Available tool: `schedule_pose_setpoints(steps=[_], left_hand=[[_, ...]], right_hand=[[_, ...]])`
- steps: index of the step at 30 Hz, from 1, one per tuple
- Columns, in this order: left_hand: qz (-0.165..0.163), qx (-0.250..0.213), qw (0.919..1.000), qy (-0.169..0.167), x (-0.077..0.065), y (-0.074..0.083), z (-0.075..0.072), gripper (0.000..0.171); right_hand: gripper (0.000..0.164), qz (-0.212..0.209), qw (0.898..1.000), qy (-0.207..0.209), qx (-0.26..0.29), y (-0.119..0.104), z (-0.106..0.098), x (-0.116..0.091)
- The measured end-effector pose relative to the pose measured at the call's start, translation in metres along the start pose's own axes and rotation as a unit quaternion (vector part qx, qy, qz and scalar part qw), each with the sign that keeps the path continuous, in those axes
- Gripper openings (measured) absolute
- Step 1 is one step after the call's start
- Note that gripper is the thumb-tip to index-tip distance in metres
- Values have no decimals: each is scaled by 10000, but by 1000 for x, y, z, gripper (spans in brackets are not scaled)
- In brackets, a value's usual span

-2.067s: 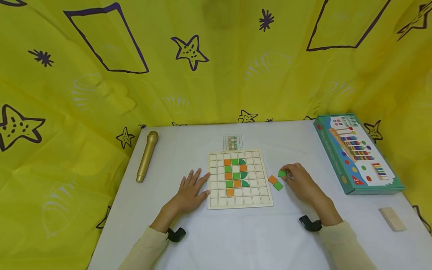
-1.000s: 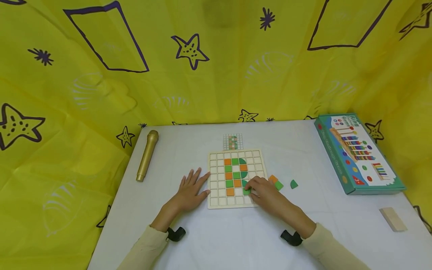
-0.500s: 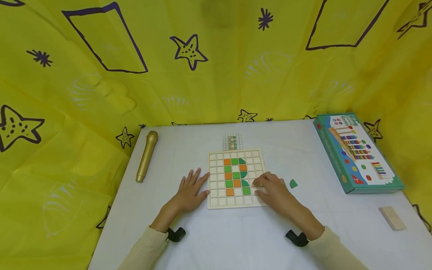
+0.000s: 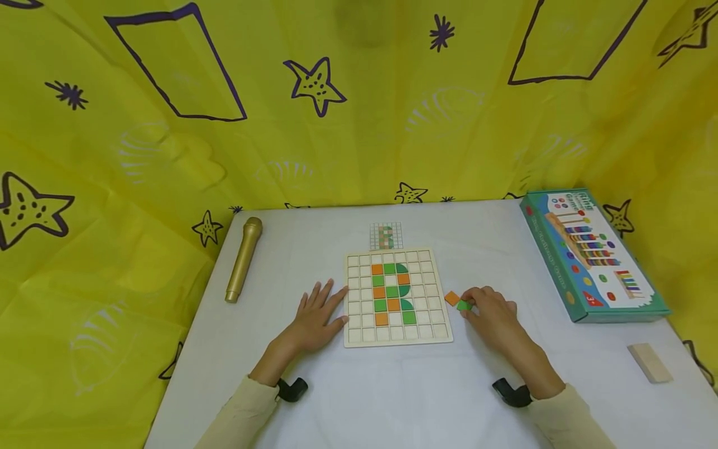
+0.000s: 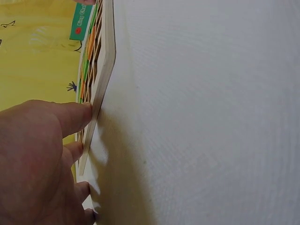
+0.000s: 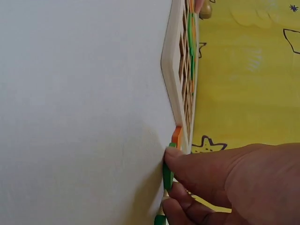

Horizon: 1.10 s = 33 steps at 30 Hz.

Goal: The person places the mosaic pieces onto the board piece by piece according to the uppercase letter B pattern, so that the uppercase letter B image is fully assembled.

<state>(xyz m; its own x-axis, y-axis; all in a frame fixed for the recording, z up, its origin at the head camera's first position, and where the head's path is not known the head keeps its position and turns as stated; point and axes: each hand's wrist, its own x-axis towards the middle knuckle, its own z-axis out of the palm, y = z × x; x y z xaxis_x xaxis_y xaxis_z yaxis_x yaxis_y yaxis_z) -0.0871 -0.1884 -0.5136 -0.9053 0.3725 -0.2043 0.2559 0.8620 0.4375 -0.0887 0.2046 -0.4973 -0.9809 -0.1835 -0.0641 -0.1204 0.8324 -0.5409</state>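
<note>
A wooden grid board [image 4: 361, 335] lies mid-table, its orange and green tiles forming a letter-like pattern. My left hand [image 4: 315, 319] rests at the board's left edge with fingers spread; in the left wrist view its thumb [image 5: 77, 118] touches the rim. Right of the board, my right hand [image 4: 495, 317] pinches a green square tile [image 4: 464, 305] between thumb and fingers, low at the tabletop. An orange square tile [image 4: 452, 299] lies beside it, near the board's edge. Another green piece [image 6: 160, 219] shows below the fingers in the right wrist view; the hand hides it from the head view.
A pattern card [image 4: 386, 236] lies behind the board. To the left is a gold microphone [image 4: 244, 260]. On the right stand a green game box [image 4: 596, 255] and a small wooden block [image 4: 650, 363]. A yellow curtain [image 4: 359, 149] borders the table's back.
My right hand has set a green square tile into the board's lower right part of the pattern, then moved back right to the loose tiles and taken another green one. The left hand stays put.
</note>
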Motion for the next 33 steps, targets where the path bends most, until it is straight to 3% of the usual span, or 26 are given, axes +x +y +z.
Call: schedule_pose_setpoints(steps=[8, 16, 24, 28, 33], left_hand=[[80, -40, 9999, 73, -2, 3, -2, 63], [104, -52, 9999, 98, -2, 3, -2, 63], [151, -54, 9998, 105, -1, 2, -1, 64], [141, -25, 9998, 109, -1, 2, 0, 63], [121, -40, 9999, 102, -2, 2, -2, 63]], right_hand=[[26, -39, 9996, 128, 246, 16, -2, 8], [24, -530, 9982, -8, 263, 24, -9, 19], [24, -538, 9980, -99, 320, 27, -9, 28], [26, -570, 9975, -18, 426, 19, -6, 27], [26, -710, 9955, -22, 622, -6, 3, 22]])
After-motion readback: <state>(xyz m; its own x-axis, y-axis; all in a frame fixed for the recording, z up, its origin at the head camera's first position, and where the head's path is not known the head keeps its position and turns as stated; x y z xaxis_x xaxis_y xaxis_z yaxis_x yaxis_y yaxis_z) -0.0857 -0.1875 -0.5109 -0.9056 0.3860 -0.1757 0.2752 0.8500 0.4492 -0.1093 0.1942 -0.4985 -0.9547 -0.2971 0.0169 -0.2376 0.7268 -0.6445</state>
